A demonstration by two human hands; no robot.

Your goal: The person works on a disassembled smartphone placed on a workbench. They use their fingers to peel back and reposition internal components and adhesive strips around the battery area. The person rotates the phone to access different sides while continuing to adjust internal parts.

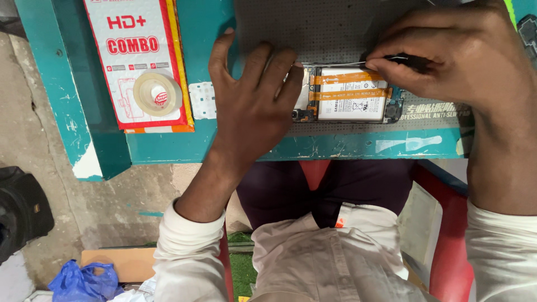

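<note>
An opened phone (349,95) lies back-side up on a grey anti-slip mat (330,33), showing its white battery and two orange flex ribbons. My left hand (251,100) rests flat on the phone's left end, fingers spread, pinning it down. My right hand (453,56) is closed on a thin black tool (405,60) whose fine metal tip touches the phone's upper edge. The phone's left part is hidden under my left hand.
A red-and-white flat package (140,33) lies at the left of the teal table (196,145) with a roll of clear tape (158,94) on it. A small white dotted sticker sheet (202,100) sits beside it. A black bag (19,210) and blue plastic bag (84,282) are on the floor.
</note>
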